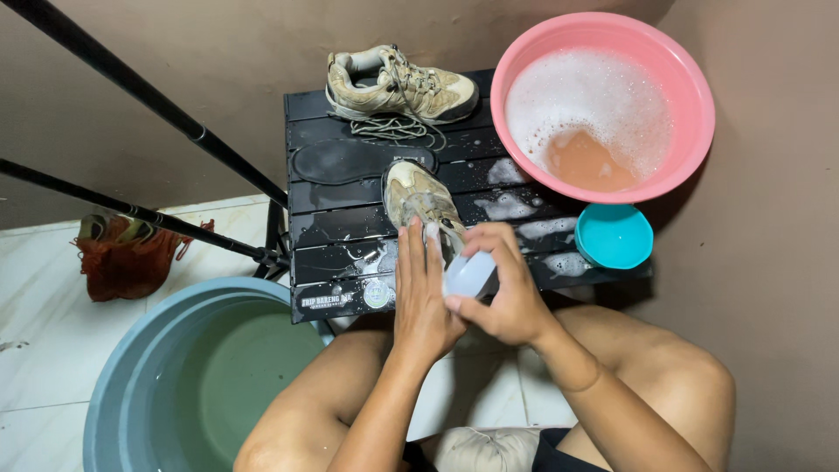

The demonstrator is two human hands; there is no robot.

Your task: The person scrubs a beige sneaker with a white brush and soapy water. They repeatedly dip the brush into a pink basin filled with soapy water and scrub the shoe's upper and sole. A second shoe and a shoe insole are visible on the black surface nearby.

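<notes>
My right hand (502, 288) grips a small white bottle (470, 274), tipped toward my left hand (421, 293), whose flat fingers rest against the heel of a dirty beige shoe (421, 199) lying on a black slatted folding table (350, 240). The second beige shoe (400, 86) stands at the table's far edge with its laces (393, 129) loose in front. A dark insole (350, 161) lies between the two shoes. Soap foam is smeared over the table's right side.
A pink basin (690, 96) of brownish soapy water sits at the table's right rear, with a small teal bowl (614, 236) below it. A large grey-blue tub (131, 385) stands at lower left. Black tripod legs (149, 96) cross the left side, beside a red mesh bag (127, 258).
</notes>
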